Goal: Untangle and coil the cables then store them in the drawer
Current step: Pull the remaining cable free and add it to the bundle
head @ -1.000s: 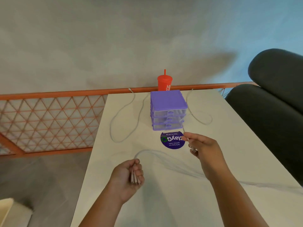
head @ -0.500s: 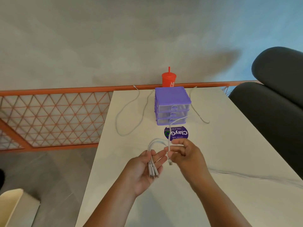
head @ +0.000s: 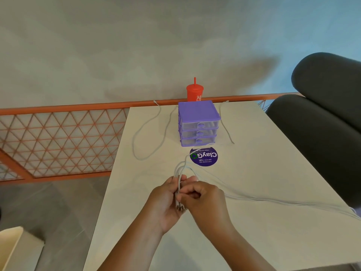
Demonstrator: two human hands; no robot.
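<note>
Now the left hand [head: 166, 200] and right hand [head: 205, 200] meet above the desk [head: 263, 241]; a second ago they were apart, the right drawing out a strand. Both grip the folded white cable [head: 179, 178], so another loop has probably joined the coil. The purple drawer unit [head: 199, 124] beyond is closed. Strands run out of view at the right, and the fingers hide the loop count

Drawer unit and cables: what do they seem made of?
Drawer unit: probably plastic, matte purple frame with frosted see-through drawers. Cables: white, smooth flexible jacket, likely rubber or plastic, since they bend softly; plug tips look metallic.
</note>
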